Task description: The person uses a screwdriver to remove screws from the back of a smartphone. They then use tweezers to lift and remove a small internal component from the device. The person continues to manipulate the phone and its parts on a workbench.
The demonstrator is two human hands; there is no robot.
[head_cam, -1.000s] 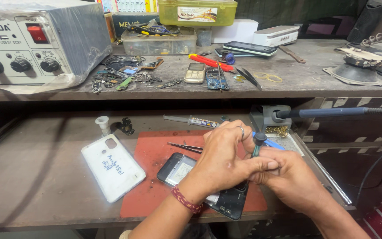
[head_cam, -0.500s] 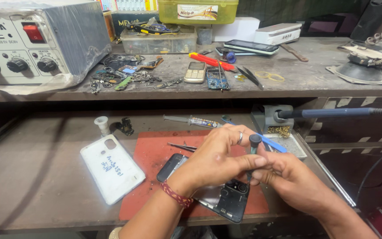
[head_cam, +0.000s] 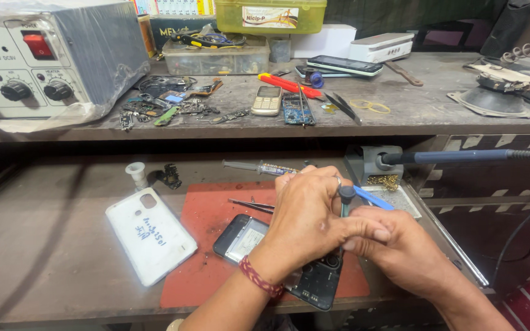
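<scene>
Both hands meet over an opened smartphone [head_cam: 259, 245] lying back-side up on a red work mat [head_cam: 207, 214] near the front edge of the lower bench. The left hand [head_cam: 305, 217] is curled over the phone's middle, and the right hand [head_cam: 400, 245] is pinched around the shaft of a small precision screwdriver [head_cam: 345, 199] held upright, black cap on top, its tip hidden, probably seated in the phone. With its boards bared the phone looks light, stiff and fragile; it is best held by the outer frame, away from the exposed parts. The white back cover [head_cam: 151, 236] lies just left of the mat; tweezers [head_cam: 249, 205] rest on it.
</scene>
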